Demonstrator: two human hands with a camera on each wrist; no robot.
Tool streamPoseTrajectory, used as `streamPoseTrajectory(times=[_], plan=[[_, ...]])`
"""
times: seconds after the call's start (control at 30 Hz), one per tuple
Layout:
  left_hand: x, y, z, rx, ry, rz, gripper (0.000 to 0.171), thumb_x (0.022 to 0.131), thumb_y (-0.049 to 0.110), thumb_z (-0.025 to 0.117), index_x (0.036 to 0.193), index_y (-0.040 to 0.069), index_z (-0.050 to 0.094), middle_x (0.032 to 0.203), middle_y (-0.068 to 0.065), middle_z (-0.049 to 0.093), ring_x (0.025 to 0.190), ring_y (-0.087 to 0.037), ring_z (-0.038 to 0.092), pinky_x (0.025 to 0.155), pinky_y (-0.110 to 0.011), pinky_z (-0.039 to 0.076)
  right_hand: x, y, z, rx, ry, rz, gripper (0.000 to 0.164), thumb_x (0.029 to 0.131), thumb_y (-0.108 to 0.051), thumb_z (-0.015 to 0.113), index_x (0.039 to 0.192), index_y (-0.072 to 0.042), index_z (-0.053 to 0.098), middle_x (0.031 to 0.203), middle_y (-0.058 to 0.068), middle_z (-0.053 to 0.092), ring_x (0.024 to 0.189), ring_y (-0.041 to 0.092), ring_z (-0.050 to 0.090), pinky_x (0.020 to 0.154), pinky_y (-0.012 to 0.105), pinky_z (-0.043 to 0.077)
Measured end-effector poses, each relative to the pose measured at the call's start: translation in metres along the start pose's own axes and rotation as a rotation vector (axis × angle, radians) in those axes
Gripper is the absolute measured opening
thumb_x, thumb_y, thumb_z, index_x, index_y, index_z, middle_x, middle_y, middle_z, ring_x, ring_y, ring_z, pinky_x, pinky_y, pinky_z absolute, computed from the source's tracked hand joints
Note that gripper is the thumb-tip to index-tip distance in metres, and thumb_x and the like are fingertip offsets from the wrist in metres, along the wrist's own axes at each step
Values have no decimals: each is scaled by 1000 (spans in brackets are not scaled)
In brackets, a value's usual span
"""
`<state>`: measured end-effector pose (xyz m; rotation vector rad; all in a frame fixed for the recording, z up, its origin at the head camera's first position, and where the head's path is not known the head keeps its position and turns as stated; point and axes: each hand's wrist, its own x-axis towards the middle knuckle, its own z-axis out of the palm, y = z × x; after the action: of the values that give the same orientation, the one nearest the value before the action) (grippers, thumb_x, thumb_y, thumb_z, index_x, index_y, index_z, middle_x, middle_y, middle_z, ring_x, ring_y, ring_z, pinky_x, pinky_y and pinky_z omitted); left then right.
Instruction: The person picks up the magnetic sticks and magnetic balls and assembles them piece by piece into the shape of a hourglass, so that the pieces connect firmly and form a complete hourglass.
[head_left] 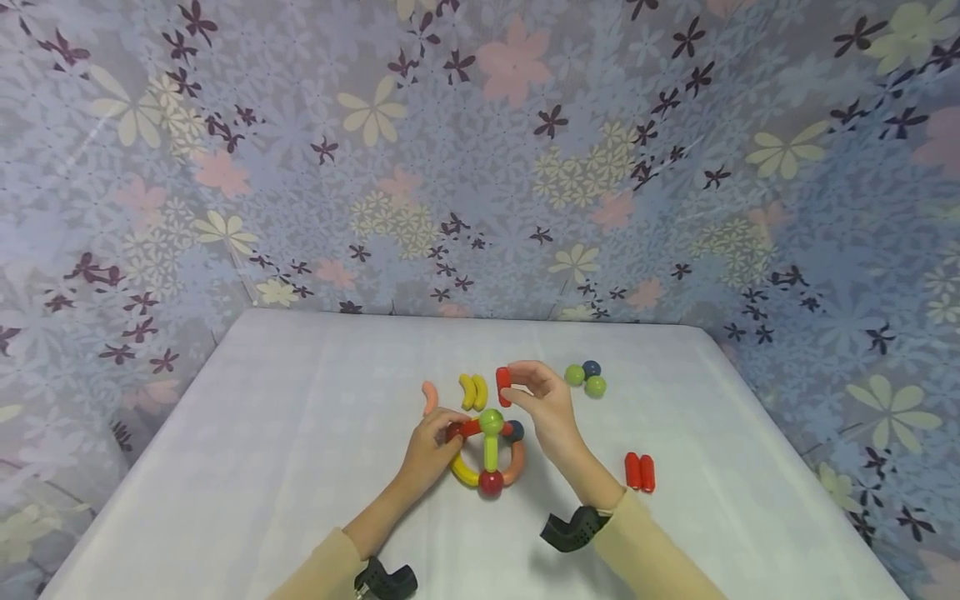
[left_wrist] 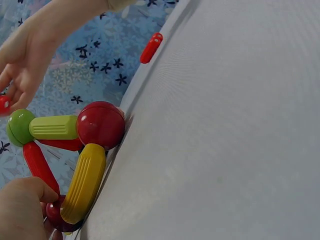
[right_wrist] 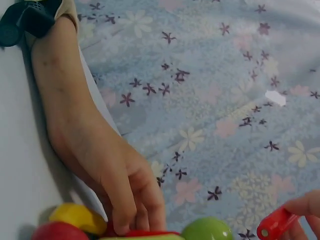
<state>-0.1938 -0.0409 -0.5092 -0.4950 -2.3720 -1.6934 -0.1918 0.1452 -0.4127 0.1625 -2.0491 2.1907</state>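
Left hand (head_left: 433, 448) grips frame (head_left: 491, 454); right hand (head_left: 546, 407), red rod (head_left: 503, 388).

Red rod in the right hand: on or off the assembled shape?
Off: the right hand holds the red rod; the right wrist view shows a gap to the green ball on the shape.

Head view: left hand (head_left: 429, 450) partly hides dark red ball (head_left: 453, 432). Right wrist: bottom edge crops green ball (right_wrist: 207, 230), right edge crops right hand (right_wrist: 307, 207). Left wrist: left edge cuts red rod (left_wrist: 4, 105).
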Motion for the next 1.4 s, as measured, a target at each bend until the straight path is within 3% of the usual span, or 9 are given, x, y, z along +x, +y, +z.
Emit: streamPoseTrajectory(times=[0.23,0.3,0.73,0.83,1.07,1.23,1.4], plan=[[-4,27,-4,-43,-20,4,28,80,-10,61,105,0,67,105,-16,64,103,-32,61,91,-42,50,-1,5,10,-21,-120,-11,32,81,6,63,113,6,57,97,-10,67,97,8,62,83,23,52],[-5,35,-7,-53,-33,5,27,80,-10,60,105,0,67,105,-17,64,103,-33,60,91,-42,50,-1,7,10,-38,-138,-2,33,81,6,63,114,5,57,97,-11,66,97,8,61,85,24,52],[-5,39,-8,-49,-51,-17,26,83,-8,60,107,-1,66,107,-17,64,104,-32,60,94,-44,48,-4,12,-4,-67,-183,-13,34,85,-2,64,118,4,56,103,-10,65,100,9,61,87,24,51],[-4,36,-7,-38,-40,-37,25,84,-7,60,107,1,67,108,-14,64,105,-30,60,95,-43,48,-6,13,-18,-69,-145,-15,34,86,-3,64,118,6,56,103,-9,66,98,8,62,88,23,51],[1,0,0,-62,-11,-43,26,84,-2,61,103,13,69,105,-2,65,105,-21,61,98,-40,47,-19,20,-64,-82,9,-25,30,86,-4,66,112,8,57,95,-12,68,94,7,65,83,19,51],[1,-2,-1,-63,-5,-68,25,84,-2,60,103,12,69,105,-4,67,101,-21,60,93,-30,47,-35,29,-100,-97,116,-30,24,87,-2,65,107,8,59,91,-12,69,90,4,66,77,18,52],[3,-2,-2,-99,-4,-130,22,87,-1,59,106,7,68,110,-9,67,99,-21,60,83,-17,48,-51,37,-134,-205,282,46,28,89,-4,62,112,12,56,87,-16,67,85,1,63,76,13,50]])
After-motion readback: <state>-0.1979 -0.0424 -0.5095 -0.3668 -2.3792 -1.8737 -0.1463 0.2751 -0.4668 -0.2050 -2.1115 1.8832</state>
